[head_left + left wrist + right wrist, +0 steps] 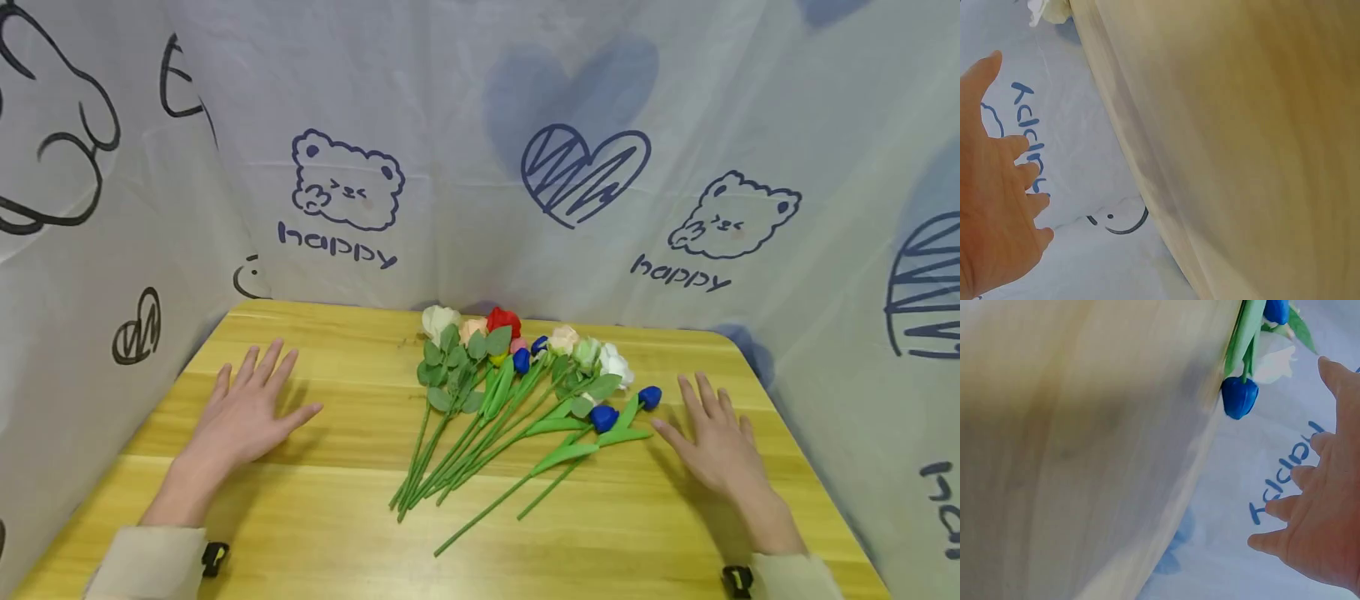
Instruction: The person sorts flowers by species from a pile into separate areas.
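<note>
The left hand (243, 412) is spread palm down over the left side of the table, holding nothing. On the opposite side the right hand (716, 442) has its fingers fanned out too, with its thumb near a blue tulip (649, 398). Between the hands lies a loose spread of artificial flowers, their green stems pointing toward the near edge. Among them are a red rose (504, 323), a white rose (441, 323) at the left, another white flower (615, 365) at the right and a second blue tulip (603, 417). In the right wrist view a blue tulip (1240, 397) shows beyond the table surface.
The wood-grain table (322, 525) carries the flowers toward its far middle. White curtain cloth (465, 208) with printed bears, hearts and lettering hangs behind the table and along both sides. Dark bands (214, 558) sit at both wrists by the light sleeves.
</note>
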Demonstrator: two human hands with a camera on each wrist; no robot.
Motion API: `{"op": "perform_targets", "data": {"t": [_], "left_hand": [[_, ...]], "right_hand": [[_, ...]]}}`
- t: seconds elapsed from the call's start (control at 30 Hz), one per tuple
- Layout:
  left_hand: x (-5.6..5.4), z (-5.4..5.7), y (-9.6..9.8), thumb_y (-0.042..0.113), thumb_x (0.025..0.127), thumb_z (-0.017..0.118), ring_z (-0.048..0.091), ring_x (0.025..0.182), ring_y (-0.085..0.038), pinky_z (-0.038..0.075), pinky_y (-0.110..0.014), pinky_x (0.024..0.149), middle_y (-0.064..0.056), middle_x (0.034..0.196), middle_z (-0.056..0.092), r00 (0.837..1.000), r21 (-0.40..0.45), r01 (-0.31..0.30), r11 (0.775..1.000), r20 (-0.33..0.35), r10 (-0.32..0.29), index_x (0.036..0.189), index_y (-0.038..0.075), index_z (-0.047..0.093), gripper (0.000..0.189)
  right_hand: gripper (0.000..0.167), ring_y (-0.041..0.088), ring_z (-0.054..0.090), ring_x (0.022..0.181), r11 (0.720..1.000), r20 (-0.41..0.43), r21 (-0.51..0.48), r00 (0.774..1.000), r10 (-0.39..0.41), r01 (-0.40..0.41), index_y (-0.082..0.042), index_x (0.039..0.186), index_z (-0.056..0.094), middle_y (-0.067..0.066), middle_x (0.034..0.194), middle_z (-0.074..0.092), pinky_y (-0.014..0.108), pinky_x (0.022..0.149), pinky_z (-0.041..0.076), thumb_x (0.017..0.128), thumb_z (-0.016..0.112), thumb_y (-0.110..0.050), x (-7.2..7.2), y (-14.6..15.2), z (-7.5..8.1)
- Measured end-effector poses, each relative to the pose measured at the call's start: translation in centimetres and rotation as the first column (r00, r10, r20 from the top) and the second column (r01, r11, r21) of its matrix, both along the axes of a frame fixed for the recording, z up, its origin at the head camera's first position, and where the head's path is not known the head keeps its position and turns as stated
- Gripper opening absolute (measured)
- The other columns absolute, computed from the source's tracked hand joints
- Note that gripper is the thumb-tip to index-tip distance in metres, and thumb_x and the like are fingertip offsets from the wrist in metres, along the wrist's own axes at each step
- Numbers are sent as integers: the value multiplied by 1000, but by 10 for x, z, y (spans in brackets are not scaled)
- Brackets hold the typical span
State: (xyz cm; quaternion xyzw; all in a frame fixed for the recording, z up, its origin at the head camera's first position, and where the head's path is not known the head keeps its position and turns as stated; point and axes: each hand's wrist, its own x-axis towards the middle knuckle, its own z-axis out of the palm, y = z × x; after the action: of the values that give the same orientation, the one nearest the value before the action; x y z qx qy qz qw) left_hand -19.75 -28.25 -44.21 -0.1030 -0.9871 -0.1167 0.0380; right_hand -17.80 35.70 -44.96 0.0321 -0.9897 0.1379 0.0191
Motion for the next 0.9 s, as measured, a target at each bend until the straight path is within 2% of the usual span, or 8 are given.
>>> {"op": "perform_targets", "data": {"t": [0.27,0.43,0.7,0.9], "left_hand": [[-7,4,18,73,99,45,1,157,-49,-3,-71,121,-14,174,-2,998,-7,56,998,-4,-56,168,10,10,100],[-11,4,31,73,99,46,3,157,-46,0,-70,123,-13,174,0,995,-17,104,994,-4,-104,168,11,11,99],[-13,-3,53,74,98,47,3,159,-42,0,-66,124,-10,175,2,984,-26,179,983,1,-179,168,13,14,99],[-13,-8,71,75,98,48,4,159,-40,1,-63,126,-9,175,4,969,-43,248,968,6,-248,168,13,16,99]], "right_hand": [[90,58,2,152,999,-29,-11,999,39,-40,-19,169,-1,16,173,-7,85,111,4,105,43,-65,5,-15,7],[89,58,8,152,997,-40,26,996,78,-77,-16,169,5,19,173,0,84,111,10,105,45,-63,10,-28,5],[88,55,10,153,987,-40,61,988,150,-148,-15,169,12,17,174,4,82,112,14,105,48,-63,18,-49,-1],[85,54,13,154,979,-46,62,980,195,-192,-15,168,21,12,175,4,82,112,17,104,51,-62,24,-64,-7]]}}
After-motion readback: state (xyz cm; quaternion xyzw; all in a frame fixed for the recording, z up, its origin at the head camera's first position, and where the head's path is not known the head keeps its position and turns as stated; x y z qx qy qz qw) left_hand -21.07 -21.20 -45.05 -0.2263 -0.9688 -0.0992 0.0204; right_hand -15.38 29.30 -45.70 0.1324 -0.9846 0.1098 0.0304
